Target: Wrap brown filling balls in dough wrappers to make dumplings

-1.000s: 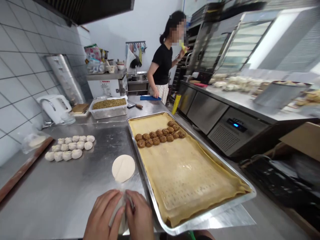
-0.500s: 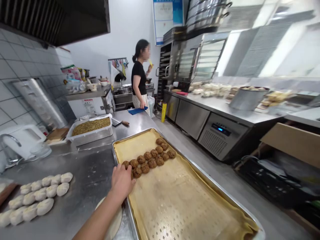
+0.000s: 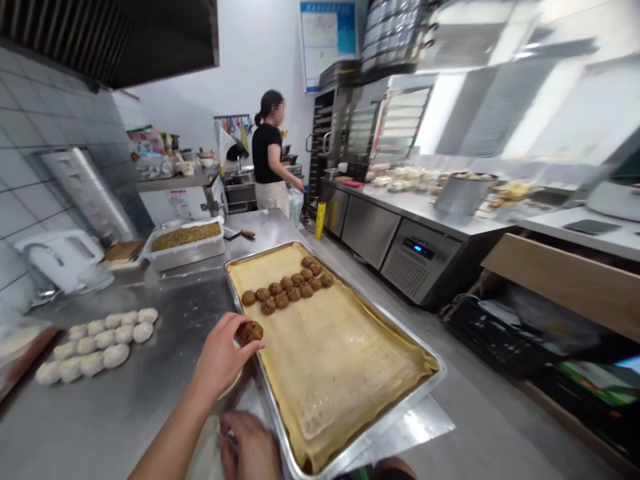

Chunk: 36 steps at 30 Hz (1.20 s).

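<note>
One brown ball was up at the left edge of the metal tray, held in the left hand, whose thumb and fingers pinched it. The right hand was lower down, just left of the tray's near part; its fingers looked curled but were blurred, so whether they gripped anything I could not tell. A flat dough round showed only in part beneath the left hand, left of the tray, with no ball visible on it.

Judging by what lay about, much of the supply was unused: the other brown balls sat in slanting rows across the tray's far part, and whole dough lumps stood in rows on the surface well left of the tray, not flattened. So only one ball was in use, and no joining of ball and dough could be seen.
</note>
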### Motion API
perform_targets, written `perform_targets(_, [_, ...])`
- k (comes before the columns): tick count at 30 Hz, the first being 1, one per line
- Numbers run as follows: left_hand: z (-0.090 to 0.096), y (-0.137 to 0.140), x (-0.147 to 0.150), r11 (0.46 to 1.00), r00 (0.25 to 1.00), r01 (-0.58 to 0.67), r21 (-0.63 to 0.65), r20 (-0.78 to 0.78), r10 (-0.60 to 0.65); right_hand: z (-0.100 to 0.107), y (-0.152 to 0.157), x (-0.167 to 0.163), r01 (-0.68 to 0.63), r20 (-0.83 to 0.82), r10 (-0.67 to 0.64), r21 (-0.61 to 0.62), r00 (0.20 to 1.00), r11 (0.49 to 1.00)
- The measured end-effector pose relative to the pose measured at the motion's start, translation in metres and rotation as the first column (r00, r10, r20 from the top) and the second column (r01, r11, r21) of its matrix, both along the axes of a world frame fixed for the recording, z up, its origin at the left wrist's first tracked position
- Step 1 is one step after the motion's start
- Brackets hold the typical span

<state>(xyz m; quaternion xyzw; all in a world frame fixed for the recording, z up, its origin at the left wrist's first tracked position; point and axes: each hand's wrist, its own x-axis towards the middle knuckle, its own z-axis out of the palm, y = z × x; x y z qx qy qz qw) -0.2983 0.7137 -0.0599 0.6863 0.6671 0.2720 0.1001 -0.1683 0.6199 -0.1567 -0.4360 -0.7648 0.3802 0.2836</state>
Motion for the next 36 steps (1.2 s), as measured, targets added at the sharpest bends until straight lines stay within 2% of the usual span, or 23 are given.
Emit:
perform_targets(2, [-0.002,-0.057,-0.017,0.994,0.988,-0.088,0.072,0.135,0.077,0.008,0.002,-0.008,-0.065,0.023,0.066,-0.030,0.998,0.997])
perform_targets(4, [-0.010,-0.116,-0.035,0.978,0.973,-0.176,0.115,0.172,0.155,0.013,0.004,-0.015,-0.135,0.024,0.135,-0.028,0.991,0.991])
perform_targets(7, [-0.038,-0.188,-0.056,0.947,0.968,-0.251,0.201,0.070,0.242,0.008,0.003,-0.021,-0.135,-0.034,0.134,-0.027,0.990,0.990])
perform_targets(10, [-0.071,-0.225,-0.065,0.912,0.960,-0.252,0.323,-0.038,0.278,-0.007,0.002,-0.025,-0.085,-0.082,0.083,-0.021,0.993,0.996])
perform_targets(14, [-0.099,-0.229,-0.058,0.937,0.982,-0.159,0.311,-0.050,0.183,-0.020,0.001,-0.031,-0.051,-0.075,0.051,0.006,0.996,0.999])
perform_targets(17, [-0.107,-0.217,-0.050,0.955,0.993,-0.105,0.278,-0.022,0.116,-0.022,0.002,-0.033,-0.017,-0.081,0.017,-0.005,0.997,1.000])
perform_targets(22, [-0.116,-0.201,-0.047,0.962,0.995,-0.097,0.256,0.022,0.095,-0.019,0.004,-0.033,-0.013,-0.111,0.006,-0.064,0.994,0.998])
perform_targets(27, [-0.129,-0.207,-0.048,0.972,0.996,-0.085,0.217,0.025,0.082,-0.012,0.006,-0.038,-0.024,-0.130,0.005,-0.146,0.991,0.989])
perform_targets(30, [-0.124,-0.213,-0.055,0.976,0.990,-0.141,0.168,0.032,0.138,-0.005,0.007,-0.042,-0.081,-0.154,0.053,-0.182,0.987,0.980])
perform_targets(33, [-0.108,-0.204,-0.067,0.976,0.971,-0.208,0.064,0.132,0.198,0.000,0.008,-0.045,-0.163,-0.187,0.133,-0.160,0.973,0.974])
perform_targets(36, [-0.091,-0.184,-0.079,0.983,0.945,-0.153,-0.100,0.277,0.176,0.003,0.007,-0.043,-0.177,-0.232,0.137,-0.162,0.963,0.971])
